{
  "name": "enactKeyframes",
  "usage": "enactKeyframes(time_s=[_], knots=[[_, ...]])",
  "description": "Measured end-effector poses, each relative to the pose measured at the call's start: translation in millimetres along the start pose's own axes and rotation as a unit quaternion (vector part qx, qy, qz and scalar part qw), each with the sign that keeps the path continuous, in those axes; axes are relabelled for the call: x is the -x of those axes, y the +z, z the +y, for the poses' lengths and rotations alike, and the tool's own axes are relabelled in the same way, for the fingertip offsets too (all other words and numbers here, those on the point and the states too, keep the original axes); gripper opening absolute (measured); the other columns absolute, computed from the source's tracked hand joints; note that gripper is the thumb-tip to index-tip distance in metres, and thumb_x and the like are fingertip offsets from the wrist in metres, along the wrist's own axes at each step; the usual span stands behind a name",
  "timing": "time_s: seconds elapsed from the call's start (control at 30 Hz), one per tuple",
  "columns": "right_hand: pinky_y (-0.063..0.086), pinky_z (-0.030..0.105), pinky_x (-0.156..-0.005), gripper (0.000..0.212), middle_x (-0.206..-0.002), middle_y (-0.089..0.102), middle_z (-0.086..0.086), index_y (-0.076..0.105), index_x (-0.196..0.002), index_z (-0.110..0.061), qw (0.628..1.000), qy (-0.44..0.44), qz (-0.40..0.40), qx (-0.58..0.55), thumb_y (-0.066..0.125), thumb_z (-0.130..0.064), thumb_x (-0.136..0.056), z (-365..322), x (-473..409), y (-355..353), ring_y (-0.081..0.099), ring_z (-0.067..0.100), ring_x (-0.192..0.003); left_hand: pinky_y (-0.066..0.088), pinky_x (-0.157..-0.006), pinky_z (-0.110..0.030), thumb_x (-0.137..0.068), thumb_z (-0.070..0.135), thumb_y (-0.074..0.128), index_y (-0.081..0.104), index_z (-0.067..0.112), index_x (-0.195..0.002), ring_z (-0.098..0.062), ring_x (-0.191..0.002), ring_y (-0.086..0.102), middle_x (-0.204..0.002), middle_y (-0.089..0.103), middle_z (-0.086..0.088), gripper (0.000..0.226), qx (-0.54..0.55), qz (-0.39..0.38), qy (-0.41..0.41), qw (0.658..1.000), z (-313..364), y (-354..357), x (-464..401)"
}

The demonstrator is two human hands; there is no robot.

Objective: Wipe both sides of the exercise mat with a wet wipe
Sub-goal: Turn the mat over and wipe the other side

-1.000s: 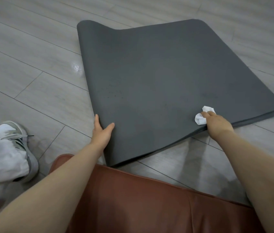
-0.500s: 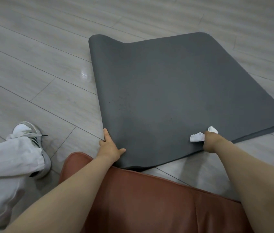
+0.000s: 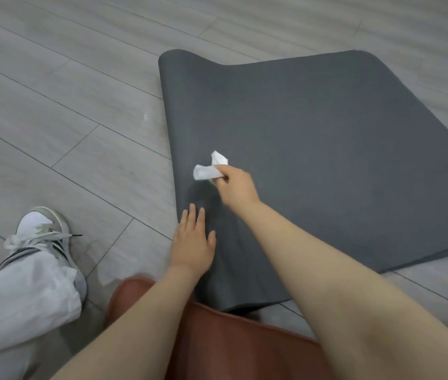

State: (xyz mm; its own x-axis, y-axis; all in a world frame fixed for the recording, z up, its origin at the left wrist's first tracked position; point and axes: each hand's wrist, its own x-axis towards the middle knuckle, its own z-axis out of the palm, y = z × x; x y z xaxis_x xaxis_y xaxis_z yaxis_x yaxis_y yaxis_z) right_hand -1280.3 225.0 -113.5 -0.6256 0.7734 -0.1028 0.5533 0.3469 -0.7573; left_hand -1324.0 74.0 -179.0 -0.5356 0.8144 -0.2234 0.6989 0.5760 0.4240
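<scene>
Right hand (image 3: 235,185) pinches wet wipe (image 3: 209,168); left hand (image 3: 192,242), fingers flat at 7 o'clock, pins folded exercise mat (image 3: 327,149), which may skid if pressure eases.

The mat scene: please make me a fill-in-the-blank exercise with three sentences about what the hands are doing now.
1. The right hand pinches a white ____ over the mat.
2. The left hand lies ____ on the mat's near left edge, fingers straight.
3. The mat is folded double and lies on a grey ____, beside a shoe.

Missing words: wipe; flat; floor
</scene>
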Motion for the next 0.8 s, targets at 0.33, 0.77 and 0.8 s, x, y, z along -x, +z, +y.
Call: enactKeyframes(time_s=[0.33, 0.77, 0.8], knots=[[0.041, 0.035, -0.089, 0.039, -0.133, 0.057, 0.002, 0.058, -0.125, -0.027, 0.94, -0.132, -0.08, 0.306, 0.036, -0.044, -0.099, 66, -44, 41, 0.055, 0.027, -0.114, 0.003, -0.119, -0.015, -0.1, 0.026, 0.052, 0.034, 0.012, -0.152, -0.013, -0.15, 0.012, -0.161, 0.019, 0.003, 0.057, 0.223, 0.078, -0.027, 0.971, -13, 12, 6], [0.031, 0.033, -0.11, 0.047, -0.15, 0.04, 0.004, 0.046, -0.141, -0.016, 0.926, -0.23, -0.246, 0.17, 0.045, -0.009, -0.094, 11, 25, 71, 0.036, 0.024, -0.137, 0.039, -0.107, -0.04, -0.093, 0.039, 0.052, 0.049, 0.015, -0.128, -0.025, -0.127, 0.049, -0.136, 0.053, -0.011, 0.043, 0.36, -0.006, -0.281, 0.89, -5, 15, 3], [0.029, 0.033, -0.112, 0.046, -0.152, 0.038, 0.002, 0.046, -0.141, -0.016, 0.905, -0.272, -0.259, 0.197, 0.046, -0.009, -0.096, 17, 23, 69, 0.034, 0.023, -0.138, 0.037, -0.11, -0.038, -0.093, 0.035, 0.056, 0.048, 0.012, -0.135, -0.022, -0.13, 0.047, -0.139, 0.051, -0.008, 0.048, 0.348, 0.008, -0.258, 0.901, -8, 19, 4]])
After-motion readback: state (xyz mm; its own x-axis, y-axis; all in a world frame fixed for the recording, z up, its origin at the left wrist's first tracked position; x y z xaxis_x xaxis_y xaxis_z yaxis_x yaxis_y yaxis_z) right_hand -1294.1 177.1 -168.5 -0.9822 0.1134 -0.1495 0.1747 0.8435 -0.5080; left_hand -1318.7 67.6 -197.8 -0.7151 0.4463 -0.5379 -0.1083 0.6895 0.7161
